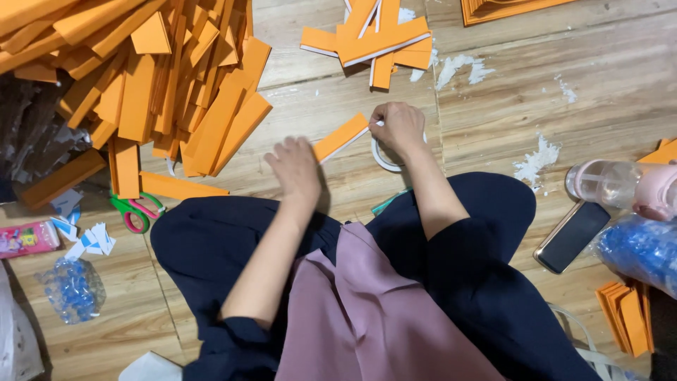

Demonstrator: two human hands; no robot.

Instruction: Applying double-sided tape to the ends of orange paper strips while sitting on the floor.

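Note:
I sit on a wooden floor [493,99]. My left hand [295,168] holds the near end of an orange foam strip [342,137] with a white edge. My right hand [397,127] pinches the strip's far end, fingers closed on a small white bit there. Under my right hand lies a white tape roll [381,156], partly hidden by the hand.
A big heap of orange strips [162,77] lies at the left, a smaller pile [374,39] ahead. Green and pink scissors [135,209] lie left of my knee. A phone [572,236], a pink bottle [620,185] and a blue bag [638,250] are at the right. White scraps [536,159] dot the floor.

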